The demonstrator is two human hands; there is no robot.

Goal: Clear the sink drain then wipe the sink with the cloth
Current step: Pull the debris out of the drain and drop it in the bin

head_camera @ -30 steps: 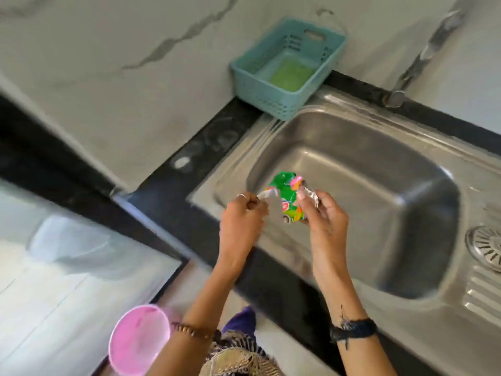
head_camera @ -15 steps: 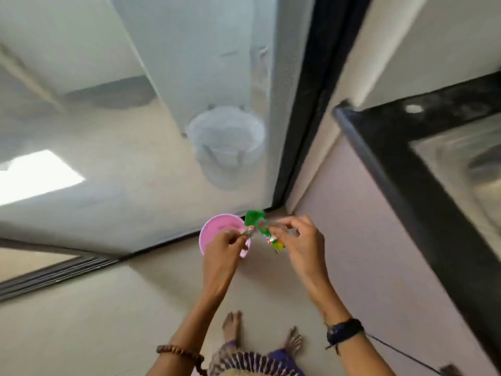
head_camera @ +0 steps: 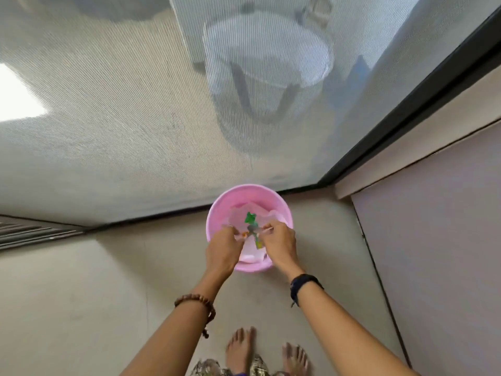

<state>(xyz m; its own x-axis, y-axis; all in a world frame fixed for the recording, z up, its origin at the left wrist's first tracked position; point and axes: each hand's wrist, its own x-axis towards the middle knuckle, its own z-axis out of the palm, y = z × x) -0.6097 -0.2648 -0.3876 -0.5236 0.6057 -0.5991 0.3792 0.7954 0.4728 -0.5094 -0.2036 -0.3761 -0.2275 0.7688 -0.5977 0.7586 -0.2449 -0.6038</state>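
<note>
The left hand [head_camera: 222, 249] and the right hand [head_camera: 279, 246] are close together over the pink bin [head_camera: 217, 210] on the floor. Each hand pinches an end of a green foil wrapper [head_camera: 250, 219] with thumb and fingertips, so both are closed on it. The wrapper hangs between them, above a pale plastic liner [head_camera: 250, 256] inside the bin. It seems very light, thin and crinkly, probably wet and slippery, so a pinch at its edges is enough. The sink and the cloth are not in view. A white bucket [head_camera: 267, 58] stands behind the mesh screen [head_camera: 108, 118].
</note>
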